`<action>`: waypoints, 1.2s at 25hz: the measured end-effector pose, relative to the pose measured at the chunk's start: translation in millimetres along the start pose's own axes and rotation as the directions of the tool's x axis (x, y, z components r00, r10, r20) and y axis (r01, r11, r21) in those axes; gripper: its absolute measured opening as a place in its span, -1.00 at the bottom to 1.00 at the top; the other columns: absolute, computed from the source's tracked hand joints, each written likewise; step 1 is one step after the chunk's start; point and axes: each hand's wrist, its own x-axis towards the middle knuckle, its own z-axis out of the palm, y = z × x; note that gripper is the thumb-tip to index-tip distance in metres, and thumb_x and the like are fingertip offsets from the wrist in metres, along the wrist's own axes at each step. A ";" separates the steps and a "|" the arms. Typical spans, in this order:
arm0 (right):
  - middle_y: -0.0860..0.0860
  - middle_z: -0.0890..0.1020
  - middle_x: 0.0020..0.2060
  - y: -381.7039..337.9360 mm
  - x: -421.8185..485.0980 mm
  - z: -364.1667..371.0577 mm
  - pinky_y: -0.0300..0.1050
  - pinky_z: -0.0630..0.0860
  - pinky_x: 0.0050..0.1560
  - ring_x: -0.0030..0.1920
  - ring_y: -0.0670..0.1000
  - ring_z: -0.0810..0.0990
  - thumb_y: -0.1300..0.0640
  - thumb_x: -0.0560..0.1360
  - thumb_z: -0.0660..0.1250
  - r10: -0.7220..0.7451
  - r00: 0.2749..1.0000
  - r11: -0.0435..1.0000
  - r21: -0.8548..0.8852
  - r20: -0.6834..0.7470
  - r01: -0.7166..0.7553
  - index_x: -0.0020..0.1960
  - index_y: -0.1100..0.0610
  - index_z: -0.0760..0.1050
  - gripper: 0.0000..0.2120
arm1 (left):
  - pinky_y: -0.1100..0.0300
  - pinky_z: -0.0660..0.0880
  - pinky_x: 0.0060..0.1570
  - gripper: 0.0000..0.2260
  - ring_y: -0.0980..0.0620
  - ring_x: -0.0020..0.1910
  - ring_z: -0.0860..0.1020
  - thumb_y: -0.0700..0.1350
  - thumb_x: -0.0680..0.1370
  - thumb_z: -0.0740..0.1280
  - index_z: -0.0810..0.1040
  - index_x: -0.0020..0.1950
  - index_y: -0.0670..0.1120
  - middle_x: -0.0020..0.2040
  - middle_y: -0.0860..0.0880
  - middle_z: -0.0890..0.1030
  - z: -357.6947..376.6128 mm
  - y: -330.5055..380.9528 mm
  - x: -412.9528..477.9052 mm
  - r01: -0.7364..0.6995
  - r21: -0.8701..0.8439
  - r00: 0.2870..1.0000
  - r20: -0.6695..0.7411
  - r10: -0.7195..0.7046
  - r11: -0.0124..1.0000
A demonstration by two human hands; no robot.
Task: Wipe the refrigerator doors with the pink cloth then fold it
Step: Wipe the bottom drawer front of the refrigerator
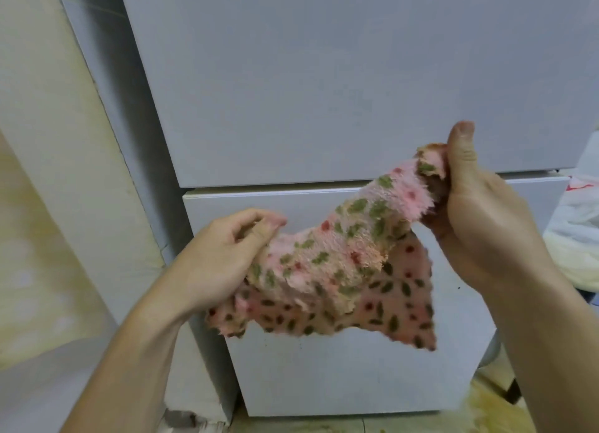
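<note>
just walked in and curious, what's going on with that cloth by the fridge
A person stands in front of a white fridge holding a pink cloth with both hands. The left hand grips one end low down, and the right hand pinches the other end higher up, so the cloth stretches between them and hangs partly doubled over. It is clear of the upper door and the lower door, touching neither. It looks like the cloth is being folded, not wiping, but it is not neatly folded yet.
</note>
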 end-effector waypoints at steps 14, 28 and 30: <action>-0.11 0.66 0.14 7.3 -15.4 21.7 -0.19 0.58 0.21 0.13 -0.20 0.66 -0.17 0.62 0.34 -0.219 0.973 0.958 -0.172 0.071 0.228 0.09 -0.17 0.71 -0.80 | 0.20 0.63 -0.19 -0.61 0.02 -0.27 0.67 -0.42 0.61 0.08 0.49 -0.34 -0.17 -0.30 -0.12 0.67 45.9 15.1 4.7 -0.033 -0.352 0.999 0.021 0.043 0.936; 0.01 0.64 0.12 9.5 -19.3 17.1 0.04 0.65 0.17 0.21 -0.04 0.62 0.30 0.50 0.46 -0.248 0.935 0.933 -0.197 0.255 0.301 0.19 -0.03 0.58 -0.65 | -0.03 0.58 -0.10 -0.59 -0.10 -0.20 0.65 -0.02 0.68 0.13 0.64 -0.14 -0.22 -0.22 -0.17 0.69 46.4 15.0 5.3 -0.142 -0.279 0.977 -0.193 0.090 0.950; -0.11 0.67 0.08 10.0 -15.3 12.6 0.01 0.63 0.17 0.17 -0.06 0.65 0.28 0.48 0.47 -0.210 0.941 0.928 -0.250 0.264 0.277 0.26 -0.13 0.52 -0.54 | -0.03 0.56 -0.04 -0.48 -0.08 -0.25 0.57 0.19 0.66 0.11 0.51 -0.21 -0.21 -0.26 -0.14 0.62 42.1 9.3 9.6 -0.055 -0.316 0.991 -0.134 0.013 0.947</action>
